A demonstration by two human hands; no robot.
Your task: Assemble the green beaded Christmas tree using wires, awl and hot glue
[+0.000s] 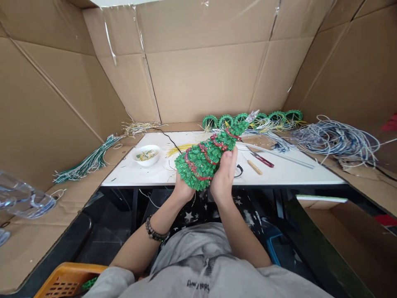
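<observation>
Tilted up to the right above the table's front edge is a glittery green Christmas tree ornament (pixel 201 159) with red garlands and a clear star tip. Under its wide base sits my left hand (pixel 183 187), its fingers mostly hidden behind the tree. My right hand (pixel 223 176) grips the tree's right side, thumb and fingers pressed against it. Both hands hold the tree clear of the tabletop. Just right of it, a wooden-handled awl (pixel 254 166) and red-handled snips (pixel 263 159) lie on the white table (pixel 291 176).
A white bowl (pixel 146 162) of wire scraps stands at left. Green-white wire bundles (pixel 89 159) lie beyond it. Green rings (pixel 226 121) line the back, and a large wire coil (pixel 338 140) lies right. Cardboard walls (pixel 211 78) enclose the table. An orange basket (pixel 66 281) is below left.
</observation>
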